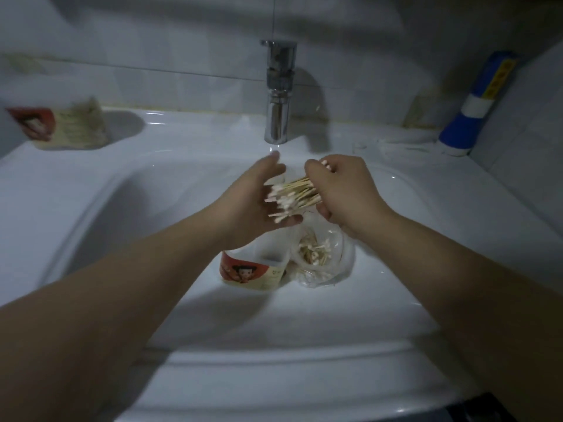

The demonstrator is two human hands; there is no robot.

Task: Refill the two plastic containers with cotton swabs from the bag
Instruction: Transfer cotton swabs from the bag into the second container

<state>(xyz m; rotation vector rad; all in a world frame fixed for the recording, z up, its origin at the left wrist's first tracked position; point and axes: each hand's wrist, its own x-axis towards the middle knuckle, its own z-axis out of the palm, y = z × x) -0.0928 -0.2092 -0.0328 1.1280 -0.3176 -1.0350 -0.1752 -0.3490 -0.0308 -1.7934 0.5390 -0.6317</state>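
A bundle of wooden cotton swabs [292, 194] is held over the sink basin. My right hand [344, 190] grips the bundle around its sticks. My left hand [253, 202] is flat against the white tips, fingers straight. Below them, in the basin, stands an open plastic container [253, 271] with a red cartoon label. Beside it on the right lies the clear plastic bag [323, 257] with more swabs inside. A second container [61, 126] with the same label sits on the sink's back left ledge, filled with swabs.
A chrome faucet [277, 95] rises just behind my hands. A blue and white bottle [478, 105] leans in the back right corner. The white sink rim [274, 370] curves across the front. Tiled wall behind.
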